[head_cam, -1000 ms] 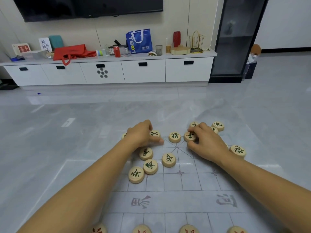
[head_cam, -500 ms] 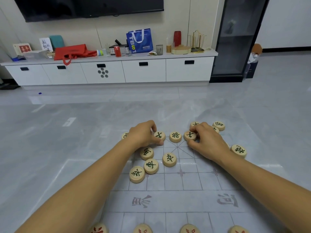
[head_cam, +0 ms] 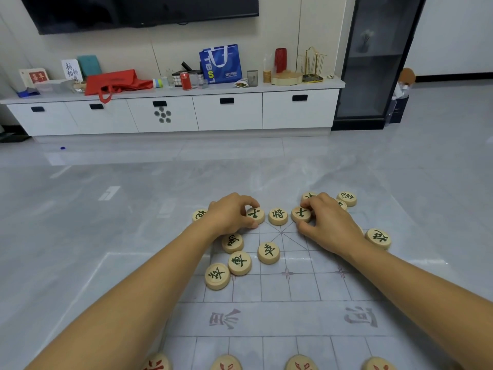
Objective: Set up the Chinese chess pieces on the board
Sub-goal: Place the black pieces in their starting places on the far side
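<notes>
Crowding the right hand (head_cam: 328, 225) — loose green pieces (head_cam: 346, 198), one seemingly half-hidden.

Grey tiled floor (head_cam: 80, 236), chess board (head_cam: 293, 319) flat

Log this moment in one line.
left hand: pinches left advisor | right hand: pinches right advisor | general: between them, untouched | stage: far back row

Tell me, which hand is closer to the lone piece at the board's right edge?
Right. The right hand sits just left of that piece; the left hand is much farther left.
</notes>
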Tool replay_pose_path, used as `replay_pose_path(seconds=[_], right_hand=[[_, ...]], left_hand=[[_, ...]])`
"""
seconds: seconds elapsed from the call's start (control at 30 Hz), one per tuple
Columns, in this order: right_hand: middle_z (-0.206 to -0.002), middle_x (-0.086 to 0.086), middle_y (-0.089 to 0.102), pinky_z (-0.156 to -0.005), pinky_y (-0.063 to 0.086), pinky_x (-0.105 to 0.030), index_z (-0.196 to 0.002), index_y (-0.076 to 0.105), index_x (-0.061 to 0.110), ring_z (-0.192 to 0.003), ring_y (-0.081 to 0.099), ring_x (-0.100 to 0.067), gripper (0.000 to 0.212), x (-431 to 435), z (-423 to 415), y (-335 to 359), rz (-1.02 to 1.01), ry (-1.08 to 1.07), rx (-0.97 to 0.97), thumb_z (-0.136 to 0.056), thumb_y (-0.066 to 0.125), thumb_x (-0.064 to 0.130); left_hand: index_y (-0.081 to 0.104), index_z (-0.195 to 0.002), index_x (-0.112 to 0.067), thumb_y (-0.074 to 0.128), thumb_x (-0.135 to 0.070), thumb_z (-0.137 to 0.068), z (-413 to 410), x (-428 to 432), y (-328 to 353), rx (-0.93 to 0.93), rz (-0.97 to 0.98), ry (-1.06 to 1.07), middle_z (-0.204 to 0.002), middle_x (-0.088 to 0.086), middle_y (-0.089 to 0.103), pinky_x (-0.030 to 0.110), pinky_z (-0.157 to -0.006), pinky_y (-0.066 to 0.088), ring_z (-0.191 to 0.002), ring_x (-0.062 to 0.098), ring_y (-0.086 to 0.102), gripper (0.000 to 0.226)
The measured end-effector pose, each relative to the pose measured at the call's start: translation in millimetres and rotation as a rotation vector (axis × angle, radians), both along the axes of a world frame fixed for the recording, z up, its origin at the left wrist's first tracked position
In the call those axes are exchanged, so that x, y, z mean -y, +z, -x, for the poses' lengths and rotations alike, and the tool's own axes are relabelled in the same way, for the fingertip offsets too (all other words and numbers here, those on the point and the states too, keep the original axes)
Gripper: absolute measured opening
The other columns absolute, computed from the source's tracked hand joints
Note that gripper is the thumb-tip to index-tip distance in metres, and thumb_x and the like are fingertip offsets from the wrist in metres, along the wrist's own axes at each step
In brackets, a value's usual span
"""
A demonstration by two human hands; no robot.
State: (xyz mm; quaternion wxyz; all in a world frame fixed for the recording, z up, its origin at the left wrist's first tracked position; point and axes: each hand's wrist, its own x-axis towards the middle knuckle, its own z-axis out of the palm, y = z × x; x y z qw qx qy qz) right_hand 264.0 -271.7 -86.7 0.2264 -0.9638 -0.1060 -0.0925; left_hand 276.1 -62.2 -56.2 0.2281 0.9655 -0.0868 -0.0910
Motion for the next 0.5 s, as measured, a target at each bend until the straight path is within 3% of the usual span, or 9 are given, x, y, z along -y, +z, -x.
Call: replay_pose_path(seconds=[0.23, 0.5], right_hand=[[-0.113, -0.004, 0.051, -0.081, 0.046, -0.035, -0.114, 0.052, 0.014, -0.103, 0.049, -0.020, 0.036, 0.8, -0.6, -1.7, -0.009, -0.001, 0.006, -0.083, 0.056, 0.031], [-0.113, -0.005, 0.050, -0.080, 0.044, -0.033, -0.116, 0.052, 0.012, -0.105, 0.048, -0.021, 0.036, 1.2, -2.2, -3.5, 0.007, 0.012, 0.040, -0.084, 0.055, 0.030]], left_hand=[[0.055, -0.110, -0.024, 0.071, -0.029, -0.078, -4.1, -2.2, -6.3, 0.002, 0.059, 0.033, -0.079, -0.012, 0.047, 0.035, -0.086, 0.038, -0.083, 0.015, 0.048, 0.036], [0.056, -0.111, -0.026, 0.069, -0.026, -0.080, -5.4, -3.7, -6.9, -0.016, 0.098, 0.016, -0.080, -0.011, 0.047, 0.041, -0.093, 0.038, -0.083, 0.015, 0.047, 0.034]])
